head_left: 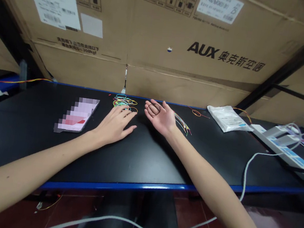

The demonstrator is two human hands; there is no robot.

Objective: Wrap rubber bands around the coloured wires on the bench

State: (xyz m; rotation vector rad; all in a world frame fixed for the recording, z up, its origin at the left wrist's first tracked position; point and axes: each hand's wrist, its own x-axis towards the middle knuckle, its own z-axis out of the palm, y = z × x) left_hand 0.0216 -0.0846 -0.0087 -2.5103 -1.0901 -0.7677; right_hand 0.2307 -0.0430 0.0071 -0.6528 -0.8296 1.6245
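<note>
My left hand [116,124] lies palm down on the black table [146,158], fingers stretched toward a small heap of coloured rubber bands [124,102] and touching its near edge. My right hand [159,115] rests palm up beside it, fingers spread, with a dark rubber band [154,109] lying loose on the palm. A bundle of thin coloured wires [182,124] lies just right of my right wrist.
A phone [76,115] lies left of my left hand. At the right are a white plastic packet [228,119], a power strip [283,147] with white cables, and a loose red band [196,113]. Large cardboard boxes [162,37] wall off the table's far edge.
</note>
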